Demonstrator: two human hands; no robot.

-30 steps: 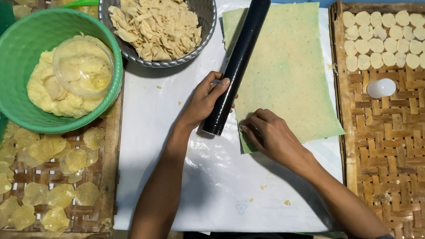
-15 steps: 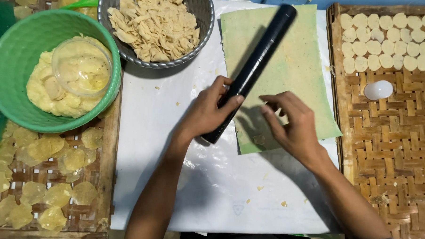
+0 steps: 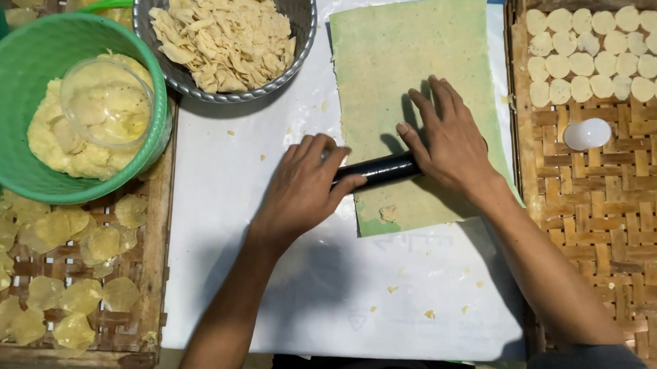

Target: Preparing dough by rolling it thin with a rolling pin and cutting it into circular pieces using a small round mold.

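Pressing under both my hands: black rolling pin (image 3: 375, 170), long axis left-to-right across green dough sheet (image 3: 413, 94). Left hand (image 3: 303, 189) curled over its left end; right hand (image 3: 451, 140) flat on its right end. Sheet extends away from my fingers.

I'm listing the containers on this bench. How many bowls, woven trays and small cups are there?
Bowls: 2, a green plastic bowl and a grey metal bowl.
Woven trays: 2, a left tray and a right tray.
Small cups: 2, a clear cup and a white cup.
Total: 6.
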